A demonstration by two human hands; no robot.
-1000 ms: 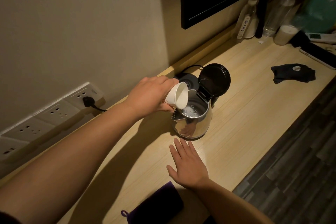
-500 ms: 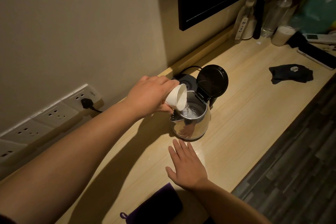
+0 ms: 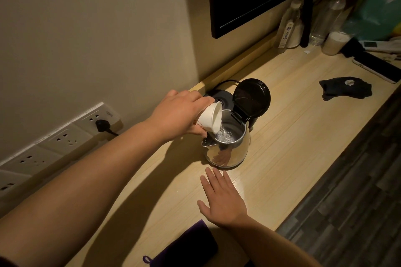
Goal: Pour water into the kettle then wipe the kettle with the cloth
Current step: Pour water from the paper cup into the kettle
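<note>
While the left hand (image 3: 178,112) tips a cup (image 3: 210,120), water enters the kettle (image 3: 227,145).

Two bare forearms reach in from the near edge under dim, warm light, uncovered from elbow to wrist. No sleeve, watch, ring or bracelet shows on either. The left hand (image 3: 178,112) and right hand (image 3: 223,199) are ungloved, fingernails short and unpainted where they can be made out.

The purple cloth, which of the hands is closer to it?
Right. The right hand lies flat on the desk just above the purple cloth; the left hand is far off, tipping a cup over the kettle.
</note>
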